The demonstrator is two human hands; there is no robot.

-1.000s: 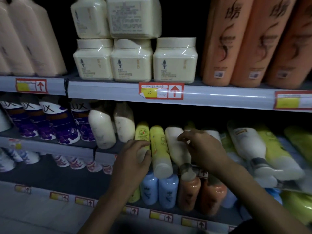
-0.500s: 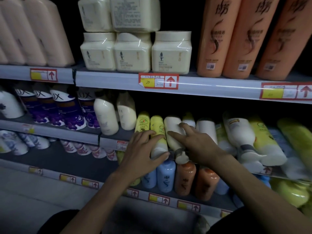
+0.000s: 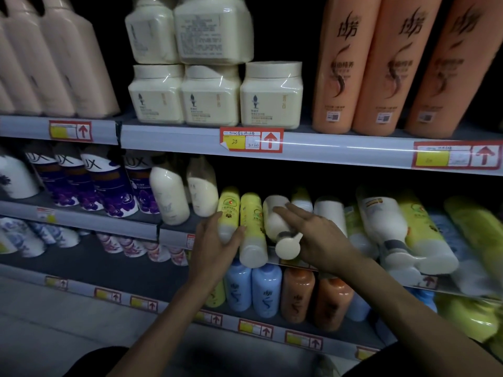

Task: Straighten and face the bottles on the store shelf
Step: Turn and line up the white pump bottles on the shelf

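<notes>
1. White bottle (image 3: 273, 223), centre frame on the middle shelf, has tipped cap-forward since half a second ago. The right hand (image 3: 318, 240) lays near-straight fingers along it, with no clasp visible.
2. The left hand (image 3: 213, 242) has shifted left and now wraps the leftmost yellow bottle (image 3: 228, 213).
3. Further right, the slumped bottles (image 3: 394, 232) lie untouched, so facing likely has some way to go.

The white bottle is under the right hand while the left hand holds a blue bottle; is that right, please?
Not quite: the head view shows the left hand holding a yellow bottle, not a blue one. The right hand is indeed on the white bottle.
</notes>
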